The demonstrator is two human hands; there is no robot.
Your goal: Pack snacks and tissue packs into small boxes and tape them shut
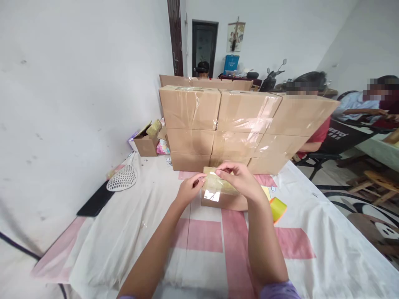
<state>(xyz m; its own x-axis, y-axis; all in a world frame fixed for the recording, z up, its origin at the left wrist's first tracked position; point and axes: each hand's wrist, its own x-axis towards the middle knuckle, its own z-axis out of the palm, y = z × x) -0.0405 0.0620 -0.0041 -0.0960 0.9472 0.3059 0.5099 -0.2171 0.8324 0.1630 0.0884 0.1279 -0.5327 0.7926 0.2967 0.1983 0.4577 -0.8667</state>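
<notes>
A small cardboard box (225, 202) lies on the cloth in front of me, with glossy clear packing tape (212, 195) over its top and near side. My left hand (190, 187) is at the box's upper left edge, thumb and forefinger brought together. Over the top of the box, my right hand (241, 177) is closed in a pinch by the shiny tape. Whatever either set of fingertips grips is too small to make out. Just right of my right wrist is a yellow-green roll (278, 209) with an orange edge, partly hidden by my forearm.
Taped cardboard boxes (190, 109) form a stacked wall behind the small box. To the left lie a white perforated paddle (123, 177), a black flat object (97, 200) and an open carton (146, 143). Other people sit beyond the stack and at the right.
</notes>
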